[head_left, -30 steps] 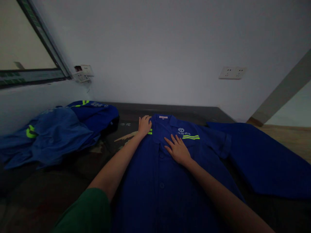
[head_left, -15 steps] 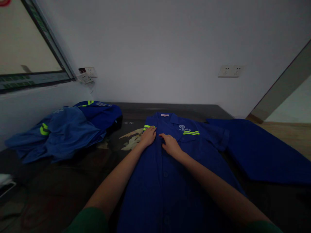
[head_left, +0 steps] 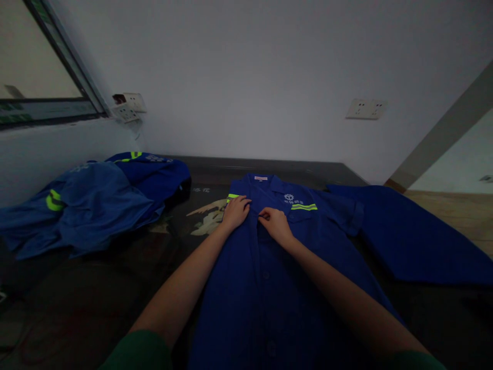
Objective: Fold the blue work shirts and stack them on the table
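Note:
A dark blue work shirt (head_left: 269,288) with yellow reflective stripes lies face up on a dark table (head_left: 96,298), collar at the far side, one sleeve stretched out to the right. My left hand (head_left: 235,211) rests on the shirt's chest beside the placket, fingers curled onto the cloth. Just to its right, my right hand (head_left: 274,224) pinches the placket below the collar. The two hands almost touch.
A heap of lighter blue work clothes (head_left: 96,205) lies at the table's left. Wall sockets (head_left: 365,109) sit on the white back wall, more sockets (head_left: 127,105) by a window frame at the left. A wooden floor (head_left: 454,216) shows at the right.
My left hand slid from the shirt's shoulder down to the chest. My right hand moved left from the chest stripe to the placket and closed into a pinch.

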Tool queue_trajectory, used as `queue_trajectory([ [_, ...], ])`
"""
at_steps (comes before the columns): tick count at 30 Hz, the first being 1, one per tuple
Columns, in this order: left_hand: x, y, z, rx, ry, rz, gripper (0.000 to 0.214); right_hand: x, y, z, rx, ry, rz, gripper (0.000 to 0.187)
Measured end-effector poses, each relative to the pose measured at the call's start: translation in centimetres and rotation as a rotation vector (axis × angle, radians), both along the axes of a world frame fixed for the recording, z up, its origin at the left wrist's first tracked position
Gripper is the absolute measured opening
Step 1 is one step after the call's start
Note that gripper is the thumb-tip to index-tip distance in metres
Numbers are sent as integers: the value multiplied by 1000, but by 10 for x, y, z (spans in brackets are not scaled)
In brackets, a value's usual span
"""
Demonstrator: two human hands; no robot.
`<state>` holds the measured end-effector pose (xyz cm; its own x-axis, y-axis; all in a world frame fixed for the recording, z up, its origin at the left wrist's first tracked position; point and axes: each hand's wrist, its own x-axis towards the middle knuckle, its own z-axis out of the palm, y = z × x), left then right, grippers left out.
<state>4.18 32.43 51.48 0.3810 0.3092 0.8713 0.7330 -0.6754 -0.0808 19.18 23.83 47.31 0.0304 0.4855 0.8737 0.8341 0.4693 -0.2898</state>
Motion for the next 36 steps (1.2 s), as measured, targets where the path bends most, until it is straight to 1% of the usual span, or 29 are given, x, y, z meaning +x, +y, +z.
queue_trajectory([
  [2, -4, -1, 3, -6, -40, -177, 33, 2, 4, 1, -20, 24, -24, 10],
  [5, -10, -4, 5, -93, 27, -427, 31, 3, 8, 1, -32, 27, -22, 11],
  [6, -11, -6, 5, -134, 74, -486, 27, 3, 9, 0, -33, 26, -12, 12],
  [8, -15, -9, 5, -207, 146, -554, 17, 3, 10, -2, -32, 17, 7, 14],
  [10, -18, -11, 6, -270, 190, -572, 12, 4, 11, -3, -29, -7, 13, 16],
  [14, -22, -13, 10, -343, 248, -563, 17, 5, 12, -3, -36, -52, 7, 19],
  [18, -20, -8, 10, -327, 254, -544, 12, 4, 12, -2, -46, -91, -10, 23],
  [21, -18, -4, 9, -307, 258, -546, 10, 7, 6, -5, -55, -186, -10, 24],
  [23, -17, -3, 8, -295, 255, -564, 10, 12, -1, -11, -21, -229, -7, 17],
  [24, -17, -3, 8, -292, 252, -573, 11, 14, -5, -15, 10, -240, -13, 17],
  [26, -16, -4, 8, -291, 242, -582, 11, 18, -14, -24, 65, -262, -35, 23],
  [30, -15, -5, 8, -293, 240, -584, 10, 17, -26, -36, 61, -355, -87, 20],
  [33, -15, -5, 8, -264, 255, -581, 10, 13, -28, -37, 69, -417, -101, 22],
  [36, -14, -5, 9, -230, 271, -561, 12, 12, -26, -35, 90, -435, -56, 24],
])
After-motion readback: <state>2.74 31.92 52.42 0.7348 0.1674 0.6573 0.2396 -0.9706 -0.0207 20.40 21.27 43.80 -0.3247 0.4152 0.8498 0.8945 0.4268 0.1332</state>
